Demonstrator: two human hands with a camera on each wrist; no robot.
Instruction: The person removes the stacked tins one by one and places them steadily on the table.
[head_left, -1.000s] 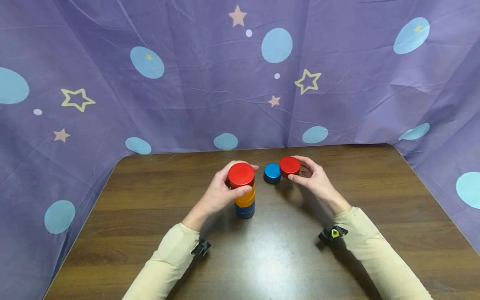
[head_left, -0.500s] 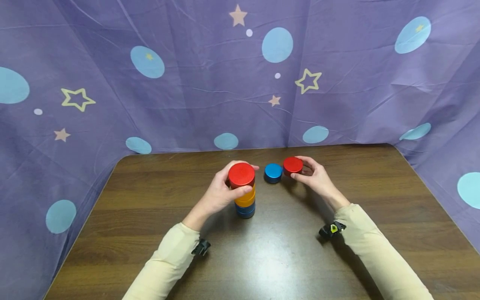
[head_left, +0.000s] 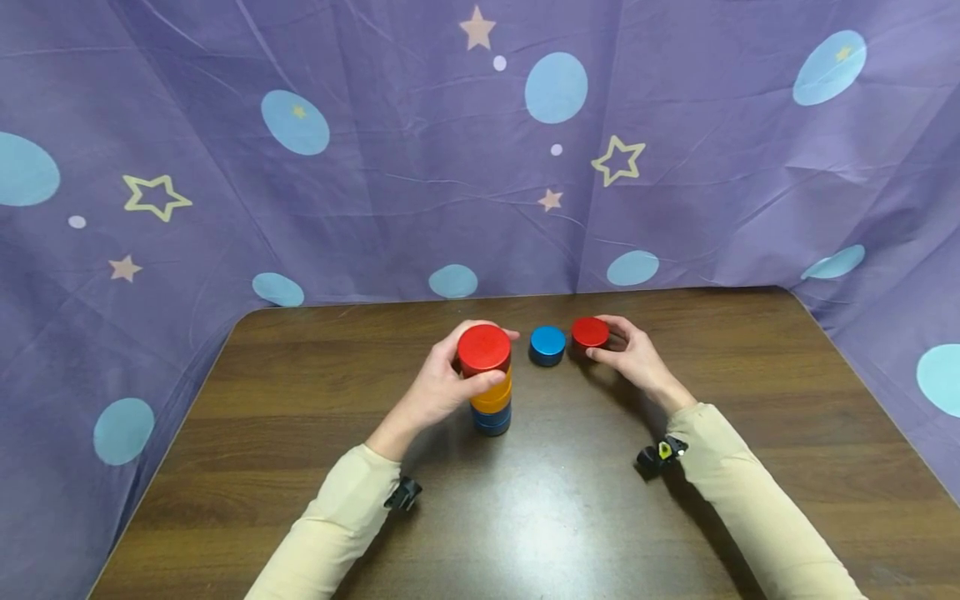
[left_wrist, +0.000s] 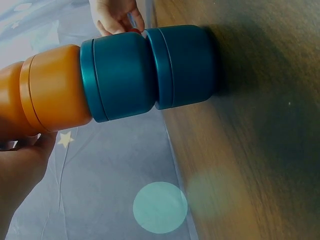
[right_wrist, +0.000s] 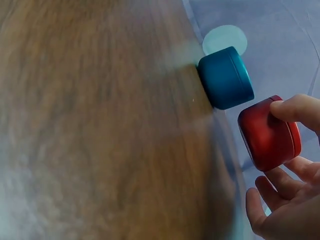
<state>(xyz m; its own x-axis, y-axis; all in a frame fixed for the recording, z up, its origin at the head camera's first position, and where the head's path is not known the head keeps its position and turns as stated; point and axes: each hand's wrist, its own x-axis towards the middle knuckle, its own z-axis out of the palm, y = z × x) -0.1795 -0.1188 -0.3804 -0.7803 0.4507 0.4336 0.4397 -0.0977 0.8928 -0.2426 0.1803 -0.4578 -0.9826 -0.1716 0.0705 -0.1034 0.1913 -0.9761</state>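
Observation:
My left hand [head_left: 450, 379] grips the upper part of a stack of round lidded tins, with the thumb curled across its near side. A red tin [head_left: 483, 348] tops the stack; orange tins [left_wrist: 57, 87] come under it, and two blue tins [left_wrist: 122, 75] form the bottom, standing upright on the table. To the right, my right hand [head_left: 630, 354] pinches another red tin [right_wrist: 267, 134] between thumb and fingers. In the right wrist view this tin looks slightly tilted and just above the table. A single blue tin [head_left: 547, 346] stands between the stack and the right hand.
The brown wooden table [head_left: 300, 458] ends at a purple curtain [head_left: 375, 167] with stars and dots. Dark wrist cameras sit on both sleeves, the right one [head_left: 662, 454] near the tabletop.
My right hand has moved slightly right and lower with the red tin, widening the gap to the single blue tin. The left hand and stack have stayed in place.

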